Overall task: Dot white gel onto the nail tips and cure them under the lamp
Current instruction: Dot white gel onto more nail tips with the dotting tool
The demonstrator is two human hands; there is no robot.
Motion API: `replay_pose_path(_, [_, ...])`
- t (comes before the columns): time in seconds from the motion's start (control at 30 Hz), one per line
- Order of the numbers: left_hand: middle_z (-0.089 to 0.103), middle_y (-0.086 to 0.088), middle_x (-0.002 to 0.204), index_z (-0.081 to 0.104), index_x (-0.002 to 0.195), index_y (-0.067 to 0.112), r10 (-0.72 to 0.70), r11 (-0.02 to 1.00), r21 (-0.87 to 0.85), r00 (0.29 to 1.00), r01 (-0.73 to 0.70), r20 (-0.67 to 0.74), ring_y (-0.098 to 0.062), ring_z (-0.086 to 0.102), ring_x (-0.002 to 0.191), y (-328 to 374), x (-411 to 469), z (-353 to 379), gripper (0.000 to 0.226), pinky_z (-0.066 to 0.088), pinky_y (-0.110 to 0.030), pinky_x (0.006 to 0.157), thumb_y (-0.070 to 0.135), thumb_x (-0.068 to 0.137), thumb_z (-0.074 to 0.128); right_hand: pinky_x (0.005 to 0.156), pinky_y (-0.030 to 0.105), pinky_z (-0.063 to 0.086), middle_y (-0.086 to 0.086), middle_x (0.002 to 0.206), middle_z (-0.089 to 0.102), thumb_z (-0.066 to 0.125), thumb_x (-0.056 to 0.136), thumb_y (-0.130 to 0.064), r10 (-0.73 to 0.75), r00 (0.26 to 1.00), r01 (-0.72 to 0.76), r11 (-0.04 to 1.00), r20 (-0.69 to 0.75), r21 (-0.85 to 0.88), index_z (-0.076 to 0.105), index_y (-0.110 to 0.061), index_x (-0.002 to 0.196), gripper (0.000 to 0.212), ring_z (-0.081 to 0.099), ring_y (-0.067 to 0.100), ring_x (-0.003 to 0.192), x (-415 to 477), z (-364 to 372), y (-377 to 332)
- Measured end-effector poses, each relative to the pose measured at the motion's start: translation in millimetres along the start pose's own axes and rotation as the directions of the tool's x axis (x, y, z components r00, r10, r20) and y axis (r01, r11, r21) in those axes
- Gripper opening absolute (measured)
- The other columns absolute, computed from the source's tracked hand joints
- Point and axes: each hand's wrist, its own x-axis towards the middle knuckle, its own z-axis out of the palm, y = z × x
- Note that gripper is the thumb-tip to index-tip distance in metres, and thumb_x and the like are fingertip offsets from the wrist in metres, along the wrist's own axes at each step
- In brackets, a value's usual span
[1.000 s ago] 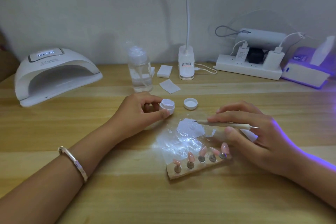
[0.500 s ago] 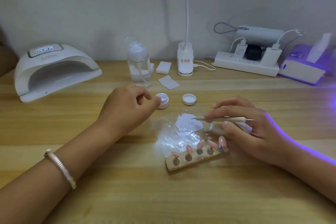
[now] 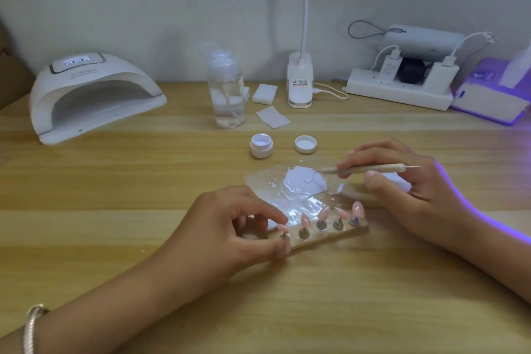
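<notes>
- The right hand [image 3: 402, 190] is closed around the dotting tool [image 3: 370, 170], which is pinched between thumb and fingers near mid-shaft.
- The left hand [image 3: 244, 227] is curled at the nine o'clock end of the wooden holder [image 3: 324, 240]. Its forefinger and thumb appear to pinch the leftmost nail tip [image 3: 283, 227]; whether it is lifted cannot be told.
- The tool's long axis runs almost three to nine o'clock. Its working point is aimed at nine o'clock and dipped into the white gel [image 3: 301, 181] spread on the clear palette [image 3: 258, 178].
- The holder lies just at six o'clock of the palette, with its long axis near nine to three o'clock. The other nail tips [image 3: 324, 212] stand on pegs along it, leaning mostly towards twelve and one o'clock.
- The loading step is judged to be in hand. Only a small bead should be picked up, and the point should be lifted straight off so that no string is dragged.
- The chosen tip should be held steady and the tool brought down near vertical for round dots.
- The open gel jar [image 3: 261, 146] and its lid [image 3: 305, 144] sit at twelve o'clock of the palette, and the curing lamp [image 3: 94, 95] at ten o'clock, well apart.
</notes>
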Motion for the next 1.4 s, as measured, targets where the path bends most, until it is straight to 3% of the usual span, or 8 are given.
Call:
replay_pose_path(0.17, [0.066, 0.003, 0.071, 0.081, 0.074, 0.037, -0.030, 0.996, -0.087, 0.999, 0.028, -0.017, -0.004, 0.047, 0.057, 6, -2, 3, 0.019, 0.037, -0.016, 0.055, 0.021, 0.069, 0.090, 0.089, 0.026, 0.048, -0.008, 0.096, 0.071, 0.060, 0.094, -0.029, 0.027, 0.990, -0.021, 0.999, -0.137, 0.039, 0.071, -0.023, 0.097, 0.014, 0.065, 0.016, 0.101, -1, -1, -5])
replay_pose_path(0.37, [0.067, 0.015, 0.081, 0.081, 0.084, 0.034, 0.158, 0.976, 0.162, 0.984, -0.144, -0.078, -0.010, 0.063, 0.078, 14, -10, 8, 0.009, 0.048, -0.026, 0.069, 0.031, 0.077, 0.076, 0.066, 0.025, 0.048, -0.004, 0.079, 0.067, 0.062, 0.093, -0.038, 0.074, 0.973, -0.050, 0.992, -0.217, 0.115, 0.065, -0.026, 0.086, 0.013, 0.062, 0.017, 0.075, 13, -9, -25])
replay_pose_path(0.53, [0.075, 0.016, 0.083, 0.080, 0.080, 0.031, 0.107, 0.987, -0.105, 0.983, -0.123, -0.146, -0.005, 0.063, 0.063, 24, -18, 12, 0.007, 0.040, -0.014, 0.053, 0.025, 0.078, 0.077, 0.060, 0.027, 0.054, 0.004, 0.079, 0.075, 0.061, 0.094, -0.033, 0.115, 0.978, -0.041, 0.923, -0.174, 0.382, 0.072, -0.015, 0.093, 0.021, 0.072, 0.019, 0.075, 22, -5, -51])
replay_pose_path(0.67, [0.075, 0.014, 0.074, 0.082, 0.080, 0.024, -0.018, 0.928, -0.372, 0.998, -0.003, -0.054, -0.004, 0.056, 0.044, 27, -26, 21, 0.003, 0.042, -0.013, 0.047, 0.024, 0.077, 0.083, 0.041, 0.026, 0.040, 0.005, 0.052, 0.054, 0.072, 0.085, -0.042, 0.146, 0.956, -0.019, 0.896, -0.253, 0.443, 0.063, -0.019, 0.069, 0.030, 0.047, 0.023, 0.044, 12, 9, -64])
replay_pose_path(0.93, [0.057, 0.003, 0.039, 0.082, 0.083, 0.019, -0.081, 0.908, -0.405, 0.994, 0.104, 0.072, 0.002, 0.043, 0.029, 20, -27, 25, 0.003, 0.037, -0.007, 0.042, 0.017, 0.082, 0.080, 0.033, 0.031, 0.034, -0.003, 0.047, 0.056, 0.072, 0.086, -0.030, 0.168, 0.942, 0.002, 0.863, -0.290, 0.505, 0.056, -0.018, 0.062, 0.032, 0.048, 0.033, 0.034, -17, 41, -80])
replay_pose_path(1.03, [0.058, 0.001, 0.039, 0.082, 0.083, 0.027, -0.060, 0.928, -0.365, 0.996, 0.081, 0.069, -0.005, 0.051, 0.036, 16, -27, 28, 0.006, 0.058, -0.037, 0.060, 0.029, 0.078, 0.079, 0.034, 0.024, 0.034, -0.006, 0.045, 0.051, 0.065, 0.090, -0.022, 0.185, 0.935, -0.002, 0.855, -0.302, 0.518, 0.049, -0.014, 0.060, 0.035, 0.047, 0.027, 0.030, -22, 49, -78])
replay_pose_path(1.13, [0.061, -0.001, 0.042, 0.081, 0.082, 0.029, -0.052, 0.936, -0.346, 0.997, 0.066, 0.050, -0.008, 0.054, 0.038, 15, -26, 30, 0.006, 0.056, -0.053, 0.065, 0.030, 0.078, 0.076, 0.036, 0.021, 0.038, 0.002, 0.046, 0.054, 0.060, 0.094, -0.018, 0.157, 0.935, 0.023, 0.868, -0.317, 0.497, 0.048, -0.009, 0.061, 0.036, 0.052, 0.025, 0.031, -27, 55, -76])
replay_pose_path(1.4, [0.073, -0.003, 0.064, 0.081, 0.082, 0.030, 0.038, 0.943, -0.332, 0.996, -0.009, 0.082, -0.009, 0.055, 0.037, 13, -26, 28, 0.008, 0.054, -0.031, 0.054, 0.024, 0.082, 0.076, 0.038, 0.022, 0.043, -0.003, 0.046, 0.054, 0.058, 0.097, -0.016, 0.145, 0.959, -0.009, 0.876, -0.245, 0.483, 0.049, -0.001, 0.064, 0.038, 0.059, 0.018, 0.036, -27, 59, -75])
